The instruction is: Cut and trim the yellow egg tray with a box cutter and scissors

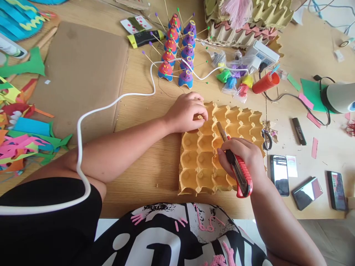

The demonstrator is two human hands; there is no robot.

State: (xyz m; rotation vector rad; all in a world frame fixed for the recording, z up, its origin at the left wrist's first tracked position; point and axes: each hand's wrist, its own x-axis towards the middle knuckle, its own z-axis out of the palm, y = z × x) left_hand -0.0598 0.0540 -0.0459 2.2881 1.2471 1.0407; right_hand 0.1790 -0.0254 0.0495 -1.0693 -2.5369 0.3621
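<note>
A yellow cardboard egg tray (191, 155) lies on the wooden table in front of me. My left hand (188, 112) rests at its far left corner, fingers curled over the edge and gripping it. In my right hand (246, 157) is a red and black utility knife (240, 173), held over the middle of the tray. Its blade points away from me and to the left, with the tip close to the cups. Whether the tip touches the cardboard I cannot tell.
Several painted egg-carton figures (185, 78) with pins stand behind the tray. A white cable (119, 96) crosses over my left arm. Paper scraps (24, 144) and a cardboard sheet (83, 74) lie left. Phones (279, 173), bagged clay (230, 79) and a red tube (265, 82) lie right.
</note>
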